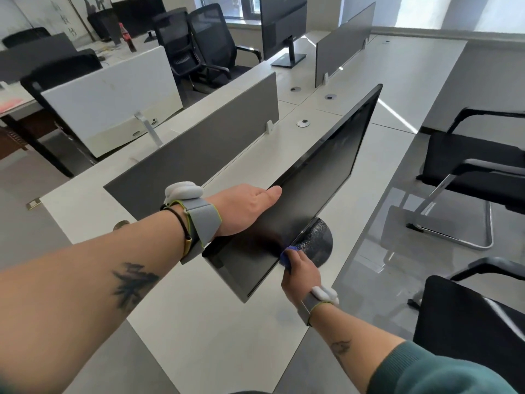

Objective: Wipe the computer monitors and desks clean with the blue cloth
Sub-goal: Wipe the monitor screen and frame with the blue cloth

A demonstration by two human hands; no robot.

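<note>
Centre frame, the left hand [244, 209] rests on the near monitor [326, 172], fingers hidden, so I cannot tell its grip; below it the right hand [301, 273] pinches the blue cloth [288, 253] against the screen's lower edge; likely early: the desk [199, 322] and the far monitor [281, 24] at upper centre seem left to do.

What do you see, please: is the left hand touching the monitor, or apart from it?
Touching. The head view shows the left hand laid over the top edge of the monitor, thumb lying along the rim, with no gap.
</note>
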